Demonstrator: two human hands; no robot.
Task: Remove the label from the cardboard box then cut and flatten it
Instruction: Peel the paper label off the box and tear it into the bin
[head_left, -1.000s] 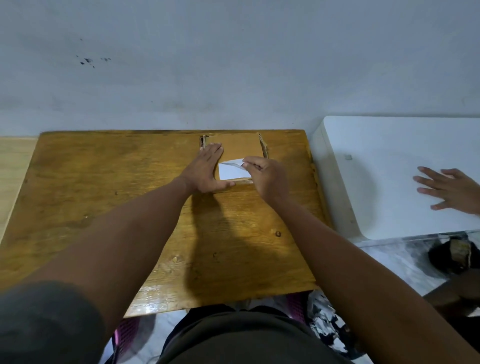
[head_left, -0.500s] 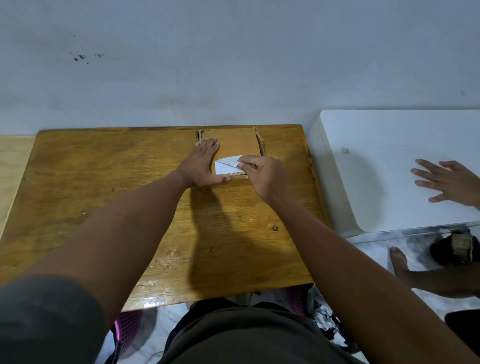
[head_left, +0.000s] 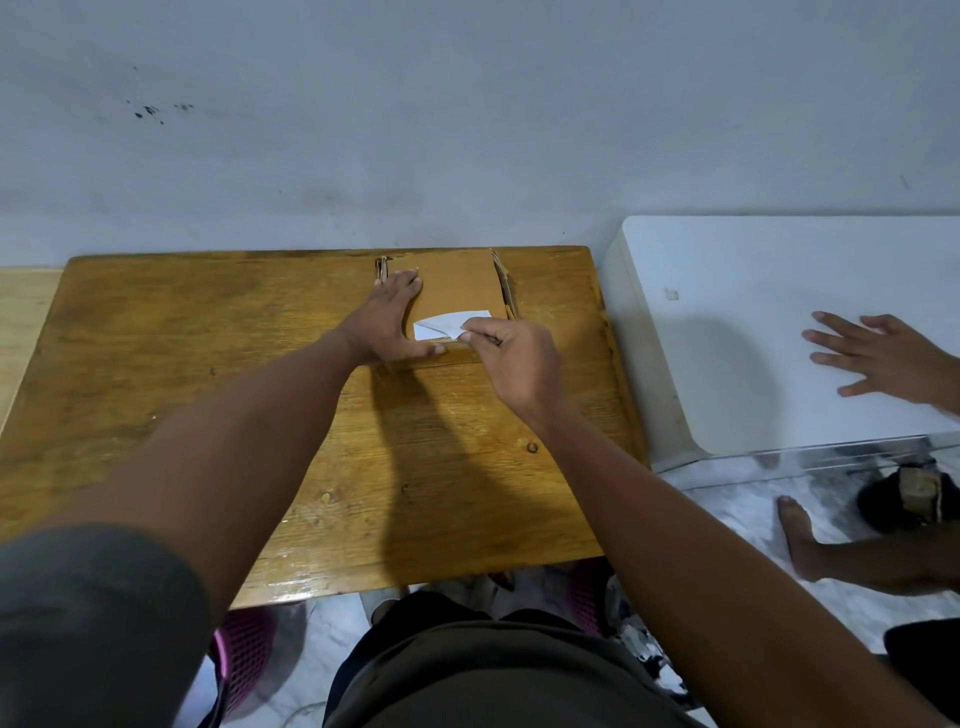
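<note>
A brown cardboard box (head_left: 457, 283) lies at the far edge of the wooden table (head_left: 208, 364), against the wall. A white label (head_left: 447, 325) sits on its top face, partly peeled and folded over toward the left. My left hand (head_left: 387, 322) presses flat on the box's left part, fingers straight. My right hand (head_left: 511, 358) pinches the lifted corner of the label between thumb and fingers.
A white cabinet top (head_left: 753, 312) stands to the right of the table, with another person's hand (head_left: 878, 358) resting flat on it. That person's foot (head_left: 800, 535) is on the tiled floor. A purple basket (head_left: 244, 660) sits under the table.
My right hand has pulled the label corner back toward me and to the left, folding more of the label off the box. My left hand stays pressed on the box.
</note>
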